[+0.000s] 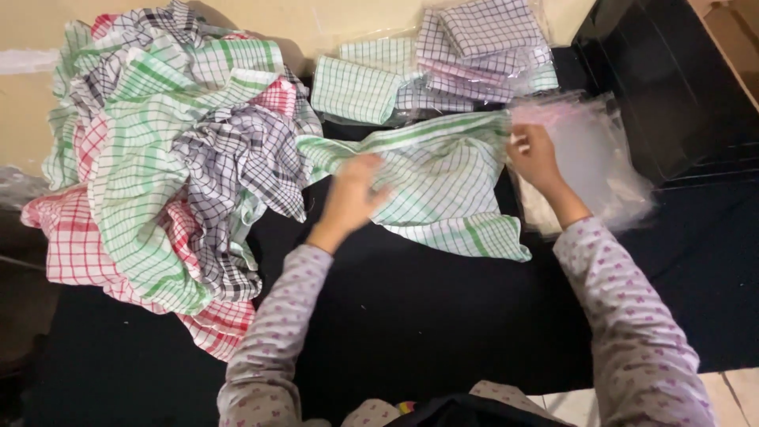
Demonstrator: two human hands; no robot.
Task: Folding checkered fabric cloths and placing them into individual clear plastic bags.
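1. Centre of the black work surface (443, 316): a green-and-white checked cloth (431, 186) lies spread out, partly folded, with its lower edge doubled over toward the person.
2. Left hand (352, 194) is down on the left part of that cloth, fingers stretched forward and slightly blurred; it looks flat and open, pressing rather than gripping, though the blur makes the exact finger position hard to read.
3. Right hand (534, 158) is at the cloth's right edge, fingers curled in on that edge, right where it meets a clear plastic bag (593, 158).
4. The plastic bag sits just to the right of the cloth, crinkled and see-through, touching or overlapping the cloth's edge; whether the fingers also pinch the bag, I cannot tell.
5. Both arms wear pale long sleeves (632, 332) with a small pink print.
6. Over on the left, a big loose pile of checked cloths (166, 166) in green, red and dark grey-black checks, heaped and tumbling onto the black surface, its edge just beside the spread cloth.
7. At the top, against the beige wall (24, 95), a stack of bagged folded cloths (466, 55), green checks on the left and dark checks on the right, glossy in their plastic wrappers.
8. Upper right, a dark glossy box (672, 79) stands just behind the plastic bag.
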